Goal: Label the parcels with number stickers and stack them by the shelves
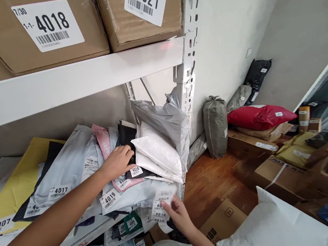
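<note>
My left hand point(120, 160) reaches onto the lower shelf. Its fingers and thumb are closed on a black mailer bag point(127, 137) whose label point(135, 170) reads 4024. Right beside those fingers, white padded parcels point(159, 155) lean in a stack, with a grey plastic bag point(166, 120) behind them. A pink mailer point(102, 140) stands just left of the black one. Lower down, in front of the shelf edge, my right hand point(178, 217) pinches a paper slip point(161, 206) printed with several numbers, partly blurred.
Cardboard boxes point(60, 36) sit on the upper shelf beam point(87, 78). A perforated white post point(188, 68) bounds the shelf at right. Labelled mailers, including a yellow one point(15, 181), fill the left. Floor parcels include a grey bundle point(216, 128), a red bag point(260, 116) and cartons point(281, 176).
</note>
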{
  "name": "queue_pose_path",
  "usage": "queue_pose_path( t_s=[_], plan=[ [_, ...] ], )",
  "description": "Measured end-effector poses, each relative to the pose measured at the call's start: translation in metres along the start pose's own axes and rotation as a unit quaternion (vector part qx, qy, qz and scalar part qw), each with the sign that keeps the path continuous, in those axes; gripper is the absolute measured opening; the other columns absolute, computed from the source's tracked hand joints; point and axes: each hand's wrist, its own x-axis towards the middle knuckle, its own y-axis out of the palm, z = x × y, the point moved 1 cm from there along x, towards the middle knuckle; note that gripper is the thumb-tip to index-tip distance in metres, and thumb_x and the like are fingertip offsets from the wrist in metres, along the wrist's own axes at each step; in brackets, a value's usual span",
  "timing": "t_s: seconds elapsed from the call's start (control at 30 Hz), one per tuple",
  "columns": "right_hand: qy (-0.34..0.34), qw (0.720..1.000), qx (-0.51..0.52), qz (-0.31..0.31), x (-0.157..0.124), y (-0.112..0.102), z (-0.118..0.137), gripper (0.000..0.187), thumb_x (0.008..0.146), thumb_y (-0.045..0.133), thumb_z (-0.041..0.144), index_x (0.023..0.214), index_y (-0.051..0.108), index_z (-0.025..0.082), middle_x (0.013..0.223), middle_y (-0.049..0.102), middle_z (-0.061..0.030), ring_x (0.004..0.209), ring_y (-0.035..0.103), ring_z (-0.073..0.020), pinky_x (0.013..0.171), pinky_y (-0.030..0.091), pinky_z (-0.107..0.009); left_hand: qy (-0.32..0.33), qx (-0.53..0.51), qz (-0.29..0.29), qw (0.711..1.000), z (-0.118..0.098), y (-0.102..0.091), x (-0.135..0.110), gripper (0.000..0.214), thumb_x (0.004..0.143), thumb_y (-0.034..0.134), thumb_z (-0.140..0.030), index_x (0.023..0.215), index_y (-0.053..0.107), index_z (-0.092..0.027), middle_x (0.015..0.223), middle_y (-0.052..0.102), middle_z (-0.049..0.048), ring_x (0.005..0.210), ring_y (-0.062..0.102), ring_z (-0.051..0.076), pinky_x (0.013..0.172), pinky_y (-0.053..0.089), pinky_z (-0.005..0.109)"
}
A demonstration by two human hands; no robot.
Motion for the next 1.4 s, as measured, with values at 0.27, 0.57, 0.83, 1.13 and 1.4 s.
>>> queue_pose_path(
  t_s=[0.27,0.57,0.83,1.13,1.4],
  plan=[
    [-0.013,0.997,0.037,0.073,0.021,0.027,0.028,0.023,0.088,0.063,0.038,0.106,0.068,0.025,0.097,0.072,-0.0041,0.088,0.066,-0.0212,0.080,0.053,-0.033,-0.076,-0.288,-0.052,0.953,-0.071,-0.005,-0.014,0.040,0.085,0.061,-0.025,0.124,0.056,-0.020,0.119,0.063,0.0065,0.101,0.062,0.021,0.083,0.048,0.030],
    [0.010,0.991,0.131,0.013,0.045,0.053,0.030,0.035,0.083,0.069,0.041,0.112,0.061,0.024,0.113,0.070,-0.0070,0.103,0.065,-0.0234,0.090,0.051,-0.036,-0.046,-0.278,0.091,0.955,-0.049,-0.006,-0.001,0.024,0.089,0.055,-0.034,0.086,0.075,-0.022,0.078,0.072,0.0006,0.073,0.063,0.016,0.063,0.037,0.025],
    [0.041,0.989,0.126,-0.066,0.086,0.063,0.032,0.038,0.077,0.069,0.052,0.094,0.062,0.020,0.079,0.067,-0.0014,0.068,0.058,-0.0167,0.063,0.047,-0.028,-0.067,-0.219,0.066,0.971,-0.023,0.006,0.041,0.021,0.083,0.059,-0.032,0.073,0.073,-0.020,0.087,0.064,0.0049,0.087,0.060,0.022,0.074,0.043,0.030],
    [0.099,0.974,0.173,-0.105,0.091,0.067,0.029,0.039,0.077,0.068,0.054,0.093,0.064,0.019,0.071,0.067,-0.0013,0.064,0.059,-0.0189,0.059,0.045,-0.029,-0.174,-0.331,0.052,0.926,-0.003,0.042,0.046,0.025,0.079,0.061,-0.037,0.086,0.073,-0.016,0.084,0.076,0.0035,0.077,0.069,0.018,0.066,0.049,0.026],
    [0.189,0.944,0.230,-0.143,0.095,0.073,0.036,0.040,0.067,0.075,0.055,0.068,0.056,0.019,0.054,0.058,0.0040,0.050,0.051,-0.0130,0.050,0.038,-0.025,-0.167,-0.232,0.014,0.958,-0.004,0.038,0.049,0.015,0.079,0.062,-0.030,0.082,0.070,-0.018,0.094,0.071,0.0059,0.090,0.064,0.022,0.078,0.047,0.032]
  ],
)
